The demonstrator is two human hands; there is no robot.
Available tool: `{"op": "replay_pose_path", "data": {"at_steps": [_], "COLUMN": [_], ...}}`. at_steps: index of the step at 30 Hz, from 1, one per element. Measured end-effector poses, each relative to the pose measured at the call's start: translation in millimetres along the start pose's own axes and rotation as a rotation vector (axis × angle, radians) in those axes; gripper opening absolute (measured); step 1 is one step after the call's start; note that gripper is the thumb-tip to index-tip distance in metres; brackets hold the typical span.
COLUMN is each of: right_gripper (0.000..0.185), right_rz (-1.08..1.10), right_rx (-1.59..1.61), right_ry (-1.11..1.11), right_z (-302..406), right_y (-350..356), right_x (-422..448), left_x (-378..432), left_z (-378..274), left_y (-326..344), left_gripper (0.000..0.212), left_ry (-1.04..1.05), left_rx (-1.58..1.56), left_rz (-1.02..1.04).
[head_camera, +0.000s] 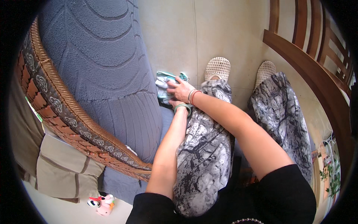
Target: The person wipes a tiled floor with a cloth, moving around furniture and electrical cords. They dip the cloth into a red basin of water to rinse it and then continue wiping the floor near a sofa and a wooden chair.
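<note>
A crumpled white and teal cloth (165, 85) lies beside the edge of the grey-blue covered sofa (112, 70), low near the tiled floor. My right hand (180, 89), with a silver bangle and a red string at the wrist, rests on the cloth with its fingers spread. Just below it is my left hand (175, 103), a green bangle on its wrist, its fingers mostly hidden behind the cloth and my right hand. Whether the left fingers grip the cloth cannot be told.
A brown woven mat (84, 131) with a patterned border curves over the sofa. Beige cushions (67, 168) and plush toys (102, 203) lie at lower left. My feet wear woven slippers (217, 68) on the floor. A brown wooden slatted frame (304, 53) stands at right.
</note>
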State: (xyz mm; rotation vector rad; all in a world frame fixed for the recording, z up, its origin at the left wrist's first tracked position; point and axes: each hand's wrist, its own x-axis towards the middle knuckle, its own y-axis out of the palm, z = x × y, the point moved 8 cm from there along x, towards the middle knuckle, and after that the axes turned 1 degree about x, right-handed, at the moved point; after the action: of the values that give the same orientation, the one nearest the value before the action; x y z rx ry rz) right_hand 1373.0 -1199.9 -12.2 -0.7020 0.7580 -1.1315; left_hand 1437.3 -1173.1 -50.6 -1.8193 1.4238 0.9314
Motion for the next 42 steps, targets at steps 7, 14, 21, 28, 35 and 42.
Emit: {"op": "replay_pose_path", "data": {"at_steps": [7,14,21,28,35,42], "right_gripper": [0.014,0.008,0.017,0.050,0.046,0.042], "right_rz": [0.030,-0.432,-0.238,-0.612,-0.413,-0.673], "right_rx": [-0.097,-0.136,0.137,0.108,-0.315,-0.344], "right_ry": [0.048,0.592,0.718,0.296,0.515,0.717], "right_z": [-102,-246,-239,-244,-282,-343], "right_y": [-101,-190,-174,-316,-228,-265], "right_x": [-16,-149,-221,-80,12,-93], "left_x": [29,-82,-96,-117,-5,-52], "left_z": [5,2,86,-150,-97,-55], "left_y": [77,286,261,324,282,400], "left_gripper": [0.044,0.047,0.030,0.037,0.061,0.047], "left_ry": [0.225,0.925,0.347,1.224,1.317,1.510], "left_rx": [0.310,1.341,1.060,0.689,1.067,1.465], "left_rz": [0.170,0.526,0.847,0.311,0.187,0.301]}}
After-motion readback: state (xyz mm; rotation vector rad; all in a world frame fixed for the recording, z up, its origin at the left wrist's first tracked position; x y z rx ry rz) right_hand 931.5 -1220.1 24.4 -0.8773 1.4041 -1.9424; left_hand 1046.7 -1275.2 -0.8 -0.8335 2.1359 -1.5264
